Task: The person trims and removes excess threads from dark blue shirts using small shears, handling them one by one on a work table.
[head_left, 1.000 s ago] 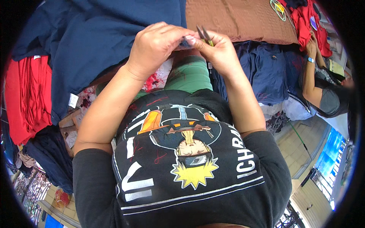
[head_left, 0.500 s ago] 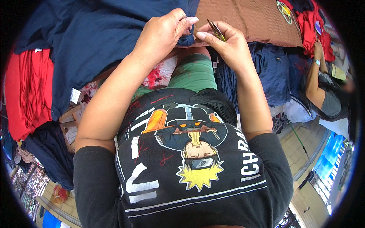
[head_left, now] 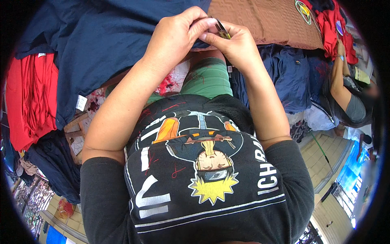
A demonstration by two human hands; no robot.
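Observation:
Navy blue cloth of a garment [head_left: 109,36] spreads over the table's left part and hangs down toward me. At its right edge my left hand [head_left: 172,38] is closed, thumb and forefinger pinching; the bit of cloth between them is mostly hidden. My right hand [head_left: 239,46] meets it there, its fingertips against the left ones. Inside the right hand sits a small pair of thread snips [head_left: 223,31], dark with a yellowish part, blades pointing up and away. Whether the blades touch a thread I cannot make out.
A brown quilted cloth [head_left: 268,22] covers the table to the right, with a pale coiled cord [head_left: 304,11] on it. Red garments [head_left: 30,97] hang at left, more navy ones [head_left: 280,77] at right. Another person's arm [head_left: 339,77] reaches red cloth at far right.
My right hand has moved left until its fingers meet my left hand's, and the snips have come along. The left hand stays nearly in place. The other person's arm has shifted slightly.

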